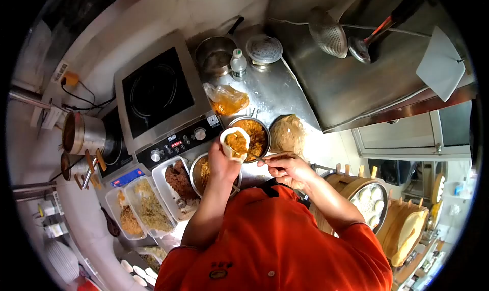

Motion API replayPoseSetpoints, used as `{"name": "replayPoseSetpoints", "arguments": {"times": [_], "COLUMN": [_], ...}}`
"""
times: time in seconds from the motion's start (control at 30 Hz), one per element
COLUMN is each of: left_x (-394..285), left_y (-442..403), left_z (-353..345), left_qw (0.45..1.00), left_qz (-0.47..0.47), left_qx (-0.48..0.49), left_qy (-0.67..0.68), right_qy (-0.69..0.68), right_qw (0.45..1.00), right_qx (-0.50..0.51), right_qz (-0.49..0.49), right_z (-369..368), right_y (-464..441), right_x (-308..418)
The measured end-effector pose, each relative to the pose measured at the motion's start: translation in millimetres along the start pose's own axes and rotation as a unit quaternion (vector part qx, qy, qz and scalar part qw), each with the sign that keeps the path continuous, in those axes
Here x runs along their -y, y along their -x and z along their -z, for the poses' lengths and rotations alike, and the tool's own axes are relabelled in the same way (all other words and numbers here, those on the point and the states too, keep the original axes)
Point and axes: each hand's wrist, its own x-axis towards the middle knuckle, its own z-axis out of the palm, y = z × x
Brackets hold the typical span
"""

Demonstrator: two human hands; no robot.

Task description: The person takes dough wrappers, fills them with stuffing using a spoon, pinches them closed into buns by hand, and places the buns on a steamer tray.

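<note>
In the head view, my left hand [220,158] cups a round white dough wrapper [246,138] with orange-brown filling [235,142] heaped in its middle. My right hand [289,170] grips a slim metal utensil [254,156]. Its tip reaches the filling on the wrapper, and its exact shape is hidden there. Just behind the wrapper stands a metal bowl [268,134] of similar filling. A second metal bowl [194,179] with filling sits below my left hand, partly covered by my forearm.
To the left are white tubs [161,180] of dark and pale fillings and an induction cooker [158,90]. Behind the bowls lie a bag of orange food [224,98], a bottle [238,63] and a pan [216,54]. Bamboo steamers [346,184] with buns stand right.
</note>
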Motion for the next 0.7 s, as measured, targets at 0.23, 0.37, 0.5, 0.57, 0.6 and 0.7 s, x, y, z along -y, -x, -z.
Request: {"name": "replayPoseSetpoints", "arguments": {"times": [0.23,0.37,0.5,0.57,0.6,0.7], "left_x": [14,14,16,13,13,17], "left_y": [-7,-4,0,-16,-14,-17], "left_z": [-9,-11,-22,12,9,3], "left_qw": [0.995,0.994,0.996,0.997,0.998,0.997], "left_qz": [-0.03,-0.015,0.004,0.025,0.018,0.011], "left_qx": [0.05,0.027,-0.091,-0.008,0.002,0.002], "left_qy": [0.082,0.108,0.001,0.076,0.065,0.076], "right_qy": [0.03,0.001,-0.002,0.007,0.011,-0.031], "right_qw": [0.999,1.0,0.999,0.999,0.999,0.998], "right_qx": [-0.021,-0.001,-0.047,-0.002,-0.012,-0.017], "right_qz": [0.006,-0.021,-0.01,-0.034,-0.032,-0.057], "right_z": [1,6,23,27,29,36], "right_y": [-5,6,-11,0,-1,-16], "right_x": [-7,2,-7,-4,-6,-19]}}
